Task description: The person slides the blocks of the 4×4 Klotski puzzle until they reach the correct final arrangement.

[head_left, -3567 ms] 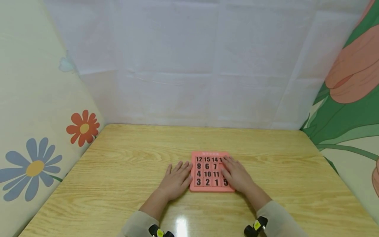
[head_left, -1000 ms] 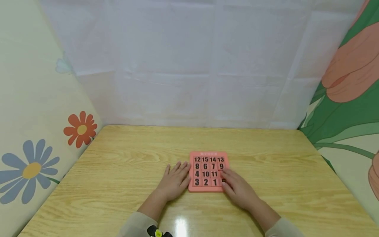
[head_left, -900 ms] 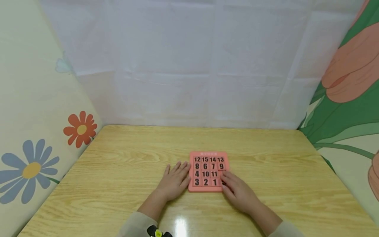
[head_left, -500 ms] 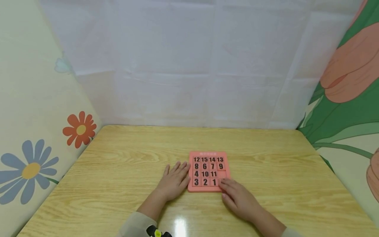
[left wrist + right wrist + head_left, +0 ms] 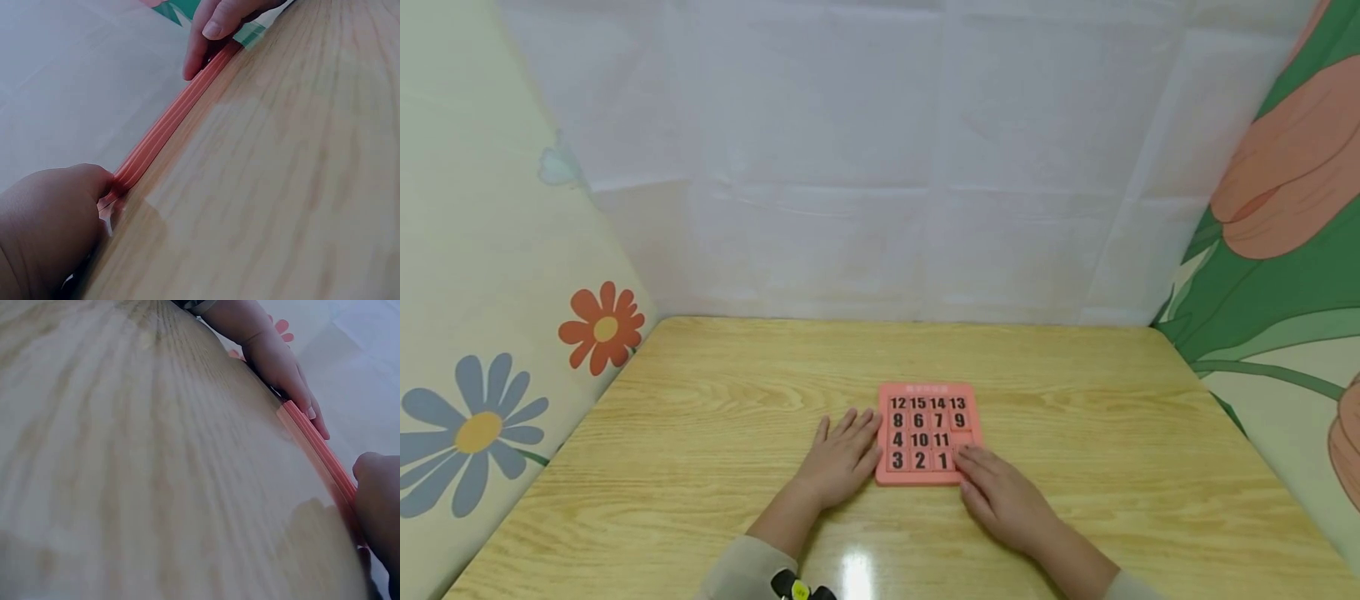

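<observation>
A pink number sliding puzzle [image 5: 917, 478] lies flat on the table, its tiles printed with black numbers. My left hand [image 5: 842, 460] rests palm down along the puzzle's left edge, fingers extended. The right hand [image 5: 1009, 502] reaches in from the lower right, its fingertips over the bottom right tile and hiding it. Just above those fingertips is a vacant slot, below the 9 tile [image 5: 959, 421]. In the left wrist view the puzzle's side [image 5: 169, 128] runs between both hands. The right wrist view shows the right thumb at the puzzle's near side [image 5: 319, 450].
The wood-grain table [image 5: 760, 367] extends well around the puzzle. Behind it hangs a white sheet [image 5: 820, 167]. Flower-patterned walls [image 5: 482, 250] stand at the left and right. A black and yellow wrist device [image 5: 801, 590] sits at the left sleeve.
My right hand has moved down from the puzzle's upper right to its lower right corner, uncovering the 13 and 9 tiles and the vacant slot. The left hand stays in place.
</observation>
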